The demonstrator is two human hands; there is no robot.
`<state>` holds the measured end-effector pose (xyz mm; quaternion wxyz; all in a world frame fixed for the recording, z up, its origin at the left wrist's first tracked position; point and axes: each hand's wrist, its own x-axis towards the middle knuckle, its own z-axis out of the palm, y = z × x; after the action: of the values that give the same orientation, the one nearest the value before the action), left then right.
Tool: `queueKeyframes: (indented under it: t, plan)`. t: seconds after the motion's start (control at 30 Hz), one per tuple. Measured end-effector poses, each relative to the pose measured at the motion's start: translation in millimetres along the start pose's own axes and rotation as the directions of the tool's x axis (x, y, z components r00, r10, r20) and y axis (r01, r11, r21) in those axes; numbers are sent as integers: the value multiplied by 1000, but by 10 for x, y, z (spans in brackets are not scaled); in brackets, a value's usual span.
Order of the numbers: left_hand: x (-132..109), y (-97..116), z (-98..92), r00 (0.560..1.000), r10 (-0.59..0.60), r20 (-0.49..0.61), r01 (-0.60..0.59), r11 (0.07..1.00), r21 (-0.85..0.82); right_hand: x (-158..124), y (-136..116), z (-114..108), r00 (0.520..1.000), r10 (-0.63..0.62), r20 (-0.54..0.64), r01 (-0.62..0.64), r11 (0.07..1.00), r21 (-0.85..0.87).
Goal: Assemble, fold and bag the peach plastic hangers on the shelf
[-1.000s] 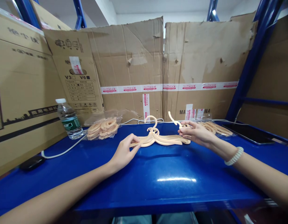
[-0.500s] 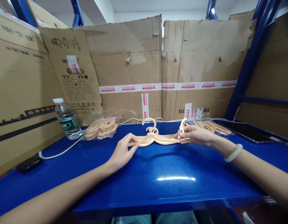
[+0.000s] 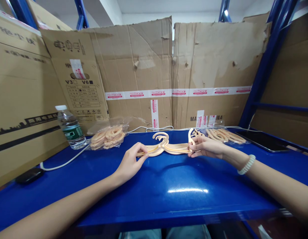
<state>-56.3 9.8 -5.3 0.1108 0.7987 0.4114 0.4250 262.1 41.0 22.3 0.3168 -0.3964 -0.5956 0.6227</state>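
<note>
A small stack of pale peach plastic hangers (image 3: 166, 148) lies on the blue shelf surface (image 3: 168, 186), hooks curling upward at the middle. My left hand (image 3: 130, 162) pinches the stack's left end. My right hand (image 3: 206, 147) is closed on the stack's right end, and a loose hook piece (image 3: 191, 135) stands up from its fingers. A white bead bracelet (image 3: 246, 164) sits on my right wrist.
A clear bag of peach rings (image 3: 107, 136) and a water bottle (image 3: 70, 127) stand at the back left. More hangers in a bag (image 3: 225, 135) and a dark tablet (image 3: 262, 140) lie back right. A white cable (image 3: 64, 162) and a black device (image 3: 28, 175) lie left. Cardboard boxes (image 3: 144, 73) wall the shelf.
My right hand has lowered the loose hook piece and closed on the right end of the stack. The stack now lies flatter. My left hand has kept its pinch.
</note>
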Motion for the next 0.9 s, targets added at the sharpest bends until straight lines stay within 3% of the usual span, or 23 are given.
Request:
queueKeyframes:
  t: [0.43, 0.57, 0.7, 0.9]
  plan:
    - [8, 8, 7, 999, -24, 39, 25, 999, -33, 67, 75, 69, 951, -216, -220, 180, 969, -172]
    - [6, 30, 7, 994, -84, 74, 89, 994, -67, 73, 81, 83, 921, -221, -320, 193, 974, -114]
    - [6, 41, -2, 991, -108, 75, 113, 991, -68, 49, 46, 91, 919, -220, -328, 228, 974, -14]
    - [19, 29, -11, 993, -109, 40, 112, 991, -70, 34, -70, -217, 840, -360, -407, 409, 912, 37]
